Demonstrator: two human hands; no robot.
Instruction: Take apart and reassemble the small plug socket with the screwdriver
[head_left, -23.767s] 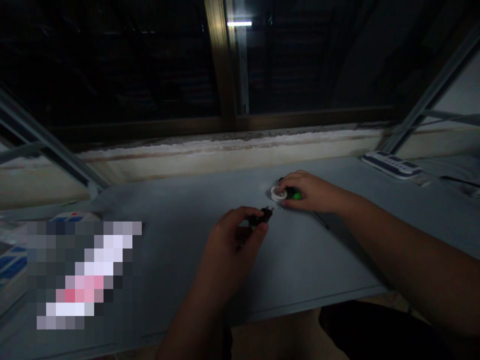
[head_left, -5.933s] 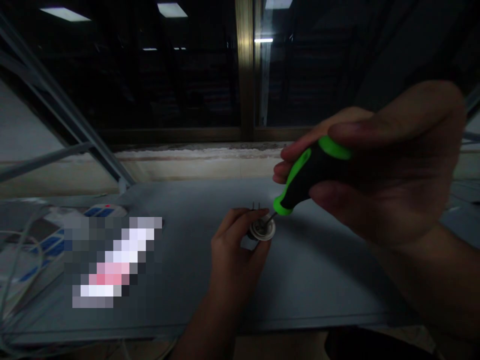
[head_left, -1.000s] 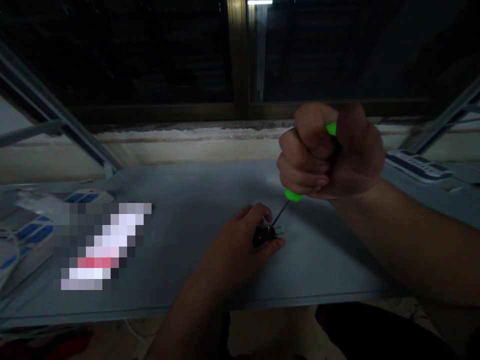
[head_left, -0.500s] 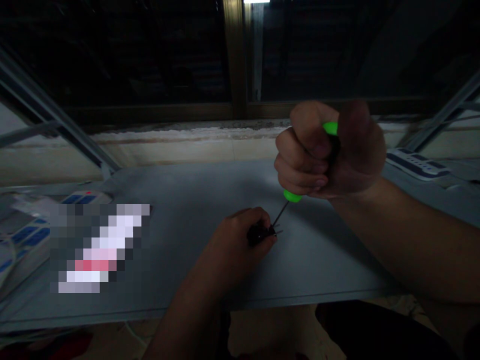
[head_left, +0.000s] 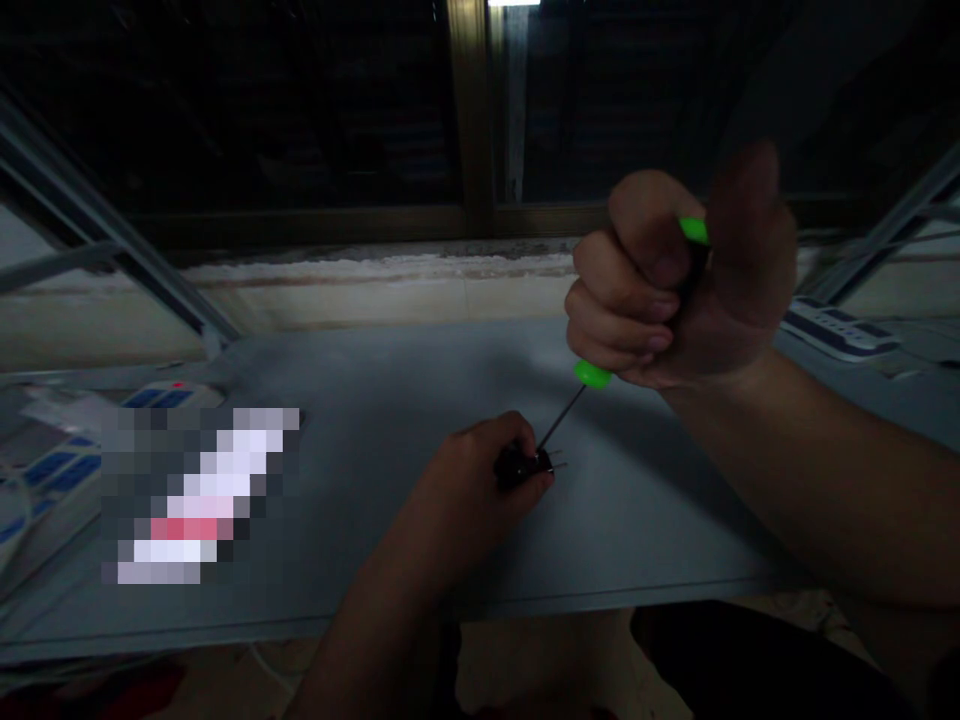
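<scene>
Plug (head_left: 516, 468) is pinched in the left hand (head_left: 471, 490) over the desk (head_left: 360, 400). Right hand (head_left: 675, 285) has its fingers wrapped around the driver (head_left: 592, 375), tip at the plug. Tilted like that, it could slip off and jab those left fingers, imo.

A white power strip (head_left: 64, 475) with blue sockets and a small red light lies at the left of the grey table (head_left: 337, 540) — crumpled clear plastic (head_left: 64, 408) against it, a pixelated patch (head_left: 199, 475) just beside. Another strip (head_left: 844, 330) sits at the far right. Behind runs a pale, chipped wall (head_left: 337, 300) below a dark window (head_left: 300, 110) — metal bars (head_left: 112, 215) slant at both ends.
</scene>
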